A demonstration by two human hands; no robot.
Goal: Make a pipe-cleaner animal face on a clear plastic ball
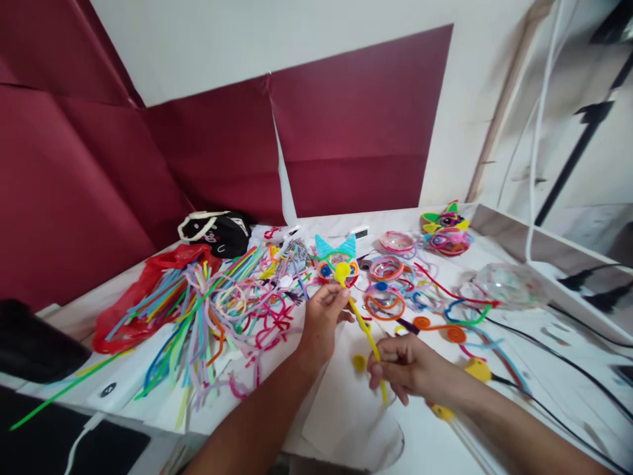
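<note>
My left hand (321,320) pinches a yellow pipe cleaner (364,323) near its upper end, where a flat yellow coil (342,271) shows. Lower down, my right hand (403,363) grips the same pipe cleaner between thumb and fingers, and a straight tail sticks out below. Directly behind the coil stands a figure with blue pointed ears (336,248) and round blue eyes. A second small yellow coil (359,362) lies on the white paper (341,409) between my hands. Beside my right forearm is a yellow tool (478,370) with a black cord, partly hidden by the arm.
Loose pipe cleaners (198,316) spread over the left side, some in a red plastic bag (111,323). Clear round containers trimmed with pipe cleaners (386,268) stand at centre right. A black bag (225,236) sits at the back. Black cables (554,343) cross the right side.
</note>
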